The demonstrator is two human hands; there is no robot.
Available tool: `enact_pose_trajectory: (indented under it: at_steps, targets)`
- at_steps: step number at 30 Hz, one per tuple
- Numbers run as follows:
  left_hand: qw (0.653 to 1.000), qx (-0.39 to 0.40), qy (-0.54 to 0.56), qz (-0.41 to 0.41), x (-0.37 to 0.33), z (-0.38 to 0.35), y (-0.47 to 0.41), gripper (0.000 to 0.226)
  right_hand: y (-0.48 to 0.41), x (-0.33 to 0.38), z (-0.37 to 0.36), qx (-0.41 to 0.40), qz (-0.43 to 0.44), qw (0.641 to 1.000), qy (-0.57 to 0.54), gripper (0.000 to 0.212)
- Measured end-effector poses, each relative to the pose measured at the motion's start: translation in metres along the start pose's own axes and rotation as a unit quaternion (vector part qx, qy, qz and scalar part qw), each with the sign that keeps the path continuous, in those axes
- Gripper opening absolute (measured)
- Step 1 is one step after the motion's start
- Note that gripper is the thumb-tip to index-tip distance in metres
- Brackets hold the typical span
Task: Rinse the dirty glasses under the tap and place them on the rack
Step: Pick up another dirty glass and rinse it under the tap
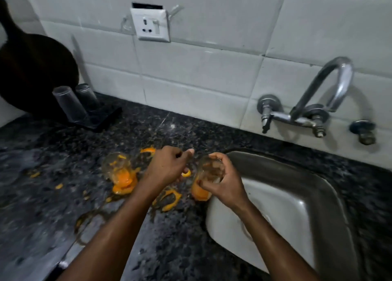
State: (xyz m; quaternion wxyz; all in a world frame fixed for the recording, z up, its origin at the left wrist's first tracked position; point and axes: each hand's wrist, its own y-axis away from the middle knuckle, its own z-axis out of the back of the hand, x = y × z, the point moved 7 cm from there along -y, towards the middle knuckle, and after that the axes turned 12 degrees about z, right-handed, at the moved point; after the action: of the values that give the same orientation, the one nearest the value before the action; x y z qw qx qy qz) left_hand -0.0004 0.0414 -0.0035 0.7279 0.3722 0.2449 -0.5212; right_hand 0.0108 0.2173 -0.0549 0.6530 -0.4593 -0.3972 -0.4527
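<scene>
Dirty glass [206, 170], orange residue pooled in its base, held in right grip [222, 183]: fingers curled round the rim and side, clamped on it. Glass is tilted, at the sink's [265, 166] left edge, base over the boundary between sink and surface [53, 164]. Left grip [169, 166] just left of the right one, fingers curled in, thumb out; cannot tell whether it holds anything. Second dirty glass [117, 170] stands on the surface left of the left grip, orange smeared inside and pooled at its foot. Orange spill [169, 200] in rings and blots on the surface below and between both grips. Tap [331, 85] on the tiled wall, beyond and right of the right grip, well apart from the held glass. Rack [99, 121] far beyond the left grip, against the wall, carrying two clear upturned glasses [70, 104]. Dark round board [36, 74] leans behind the rack.
</scene>
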Motion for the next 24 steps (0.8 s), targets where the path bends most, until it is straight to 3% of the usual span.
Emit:
enact_pose_trajectory:
  at_steps: [7,12,14,18,24]
  targets:
    - [0.995,0.07,-0.015,-0.065,-0.07,-0.093,-0.037,0.032,-0.005,0.011,0.111,-0.167,-0.008,0.984,0.061,0.07]
    - [0.983,0.016,-0.086,-0.16,-0.16,-0.132,-0.045,0.052,0.004,0.024,0.17,-0.239,-0.001,0.96,0.146,0.069]
    - [0.977,0.005,-0.119,-0.177,-0.183,-0.146,-0.048,0.059,0.006,0.021,0.181,-0.255,-0.007,0.955,0.148,0.067]
    - [0.96,-0.047,-0.164,-0.22,-0.202,-0.161,-0.051,0.051,0.01,0.018,0.192,-0.267,-0.011,0.951,0.153,0.066]
    - [0.977,-0.045,-0.081,-0.192,-0.196,-0.155,-0.069,0.052,-0.003,0.022,0.2,-0.247,-0.011,0.959,0.139,0.07]
